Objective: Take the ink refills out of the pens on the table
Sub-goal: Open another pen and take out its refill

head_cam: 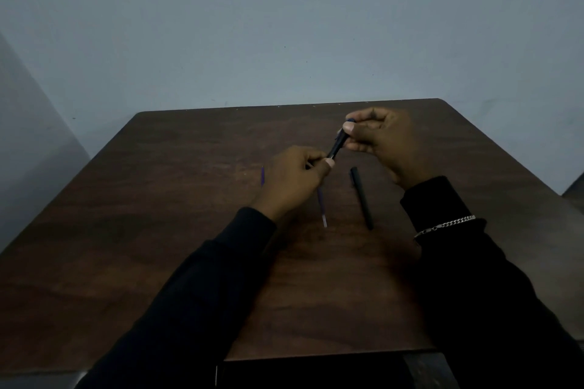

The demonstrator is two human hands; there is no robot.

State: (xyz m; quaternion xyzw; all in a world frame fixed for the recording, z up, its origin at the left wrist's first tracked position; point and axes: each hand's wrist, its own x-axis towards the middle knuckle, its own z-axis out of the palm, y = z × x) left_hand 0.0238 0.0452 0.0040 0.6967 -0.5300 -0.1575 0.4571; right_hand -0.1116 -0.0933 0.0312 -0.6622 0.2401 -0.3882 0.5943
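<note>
Both hands hold one dark pen (pixel 337 145) tilted above the brown table (pixel 158 230). My right hand (pixel 382 142) pinches the pen's upper end between thumb and fingers. Lower down, my left hand (pixel 297 177) grips its bottom end, and the tip is hidden inside the fingers. A thin blue ink refill (pixel 321 207) with a pale end lies on the table just below my left hand. A second blue refill (pixel 262 176) shows to the left of that hand. A black pen (pixel 361 197) lies to the right of the first refill.
A grey-blue wall rises straight behind the table's far edge. The scene is dim. A silver chain bracelet (pixel 445 226) sits over my right black sleeve. A dark flat object (pixel 316 371) lies at the table's near edge.
</note>
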